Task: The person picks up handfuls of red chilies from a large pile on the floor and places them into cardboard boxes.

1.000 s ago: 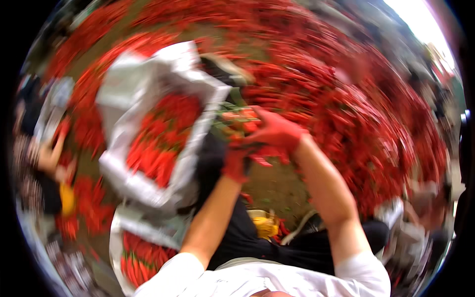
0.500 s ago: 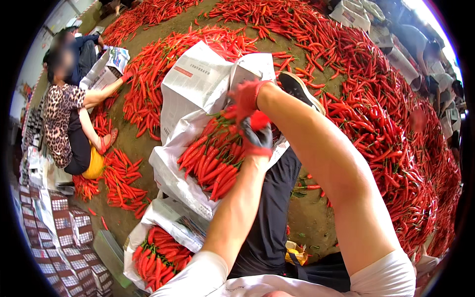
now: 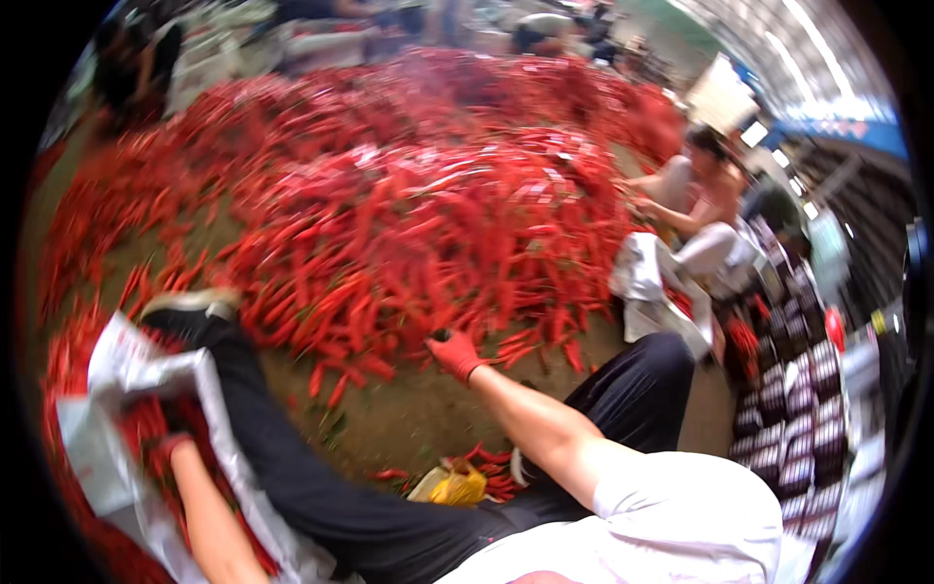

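My left hand (image 3: 167,450), in a red glove, reaches down inside a white sack lined with paper (image 3: 222,419) at the lower left. Red chili peppers (image 3: 141,419) lie in that sack around the hand, whose fingers are lost in blur and among the red. My right hand (image 3: 454,356) wears a red glove with a dark patch. It is at the near edge of a large heap of red chili peppers (image 3: 438,234), close to the outermost ones. Motion blur keeps me from telling how its fingers are set or whether they hold anything.
My dark-trousered legs (image 3: 321,477) spread either side of bare floor. Between them lie a yellow bundle (image 3: 457,485) and a few loose peppers. To the right a person (image 3: 696,200) sits by a white sack (image 3: 652,292). Stacked dark crates (image 3: 793,419) stand farther right.
The view has swung right toward the large heap. My hands, together over the sack's peppers before, are now apart: the left in the sack, the right out at the heap's edge.
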A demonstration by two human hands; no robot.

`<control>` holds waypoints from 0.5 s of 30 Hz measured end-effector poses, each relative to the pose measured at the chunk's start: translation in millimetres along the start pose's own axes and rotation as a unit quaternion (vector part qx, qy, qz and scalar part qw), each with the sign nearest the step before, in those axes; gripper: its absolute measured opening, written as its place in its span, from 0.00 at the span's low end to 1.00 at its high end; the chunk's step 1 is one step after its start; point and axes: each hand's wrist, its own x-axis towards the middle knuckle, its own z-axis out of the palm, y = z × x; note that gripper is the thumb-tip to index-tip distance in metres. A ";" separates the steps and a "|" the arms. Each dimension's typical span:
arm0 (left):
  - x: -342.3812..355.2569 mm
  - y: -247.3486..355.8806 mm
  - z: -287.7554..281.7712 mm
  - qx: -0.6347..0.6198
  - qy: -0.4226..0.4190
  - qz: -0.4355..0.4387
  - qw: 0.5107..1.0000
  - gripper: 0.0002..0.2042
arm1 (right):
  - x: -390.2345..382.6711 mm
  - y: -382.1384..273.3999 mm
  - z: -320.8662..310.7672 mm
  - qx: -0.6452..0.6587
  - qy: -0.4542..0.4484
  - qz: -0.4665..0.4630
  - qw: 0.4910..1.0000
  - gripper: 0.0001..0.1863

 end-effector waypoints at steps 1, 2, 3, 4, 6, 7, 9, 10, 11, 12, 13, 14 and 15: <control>-2.3 -3.4 -5.5 0.017 0.019 -0.009 1.000 0.28 | 4.8 38.9 -15.2 0.004 0.054 0.048 0.997 0.19; -7.8 -12.1 -6.0 0.035 0.038 -0.025 0.998 0.28 | 3.1 74.0 -32.2 0.046 0.097 0.083 0.991 0.18; -12.6 -22.5 -7.7 0.053 0.049 -0.042 0.996 0.28 | 4.8 106.6 -54.6 0.058 0.155 0.108 0.980 0.18; -21.9 -17.9 -11.9 0.062 0.063 -0.046 0.995 0.28 | 6.3 127.6 -72.0 0.073 0.202 0.127 0.969 0.18; -35.1 -5.5 -22.3 0.072 0.084 -0.062 0.992 0.29 | 15.5 157.7 -103.1 0.078 0.266 0.157 0.948 0.19; -40.7 -2.1 -26.5 0.070 0.094 -0.071 0.991 0.29 | 26.0 167.5 -114.8 0.073 0.282 0.171 0.941 0.19; -50.1 0.4 -30.8 0.067 0.110 -0.087 0.988 0.29 | 37.4 193.8 -132.9 0.057 0.301 0.193 0.932 0.20; -55.8 1.6 -34.5 0.073 0.121 -0.094 0.986 0.29 | 43.9 210.3 -147.9 0.054 0.307 0.191 0.931 0.20; -61.2 6.1 -29.0 0.086 0.129 -0.093 0.983 0.30 | 48.1 224.8 -162.4 0.060 0.308 0.189 0.930 0.21; -69.0 12.8 -18.5 0.104 0.138 -0.093 0.981 0.30 | 48.9 238.5 -173.8 0.075 0.311 0.194 0.928 0.21; -75.7 14.6 -7.5 0.112 0.146 -0.091 0.979 0.30 | 51.5 244.8 -182.5 0.087 0.319 0.202 0.922 0.22; -78.9 8.9 2.0 0.110 0.147 -0.095 0.978 0.30 | 54.9 255.3 -192.2 0.071 0.345 0.233 0.906 0.23; -82.1 4.6 9.3 0.106 0.150 -0.096 0.978 0.31 | 55.1 263.3 -195.0 0.055 0.372 0.259 0.890 0.24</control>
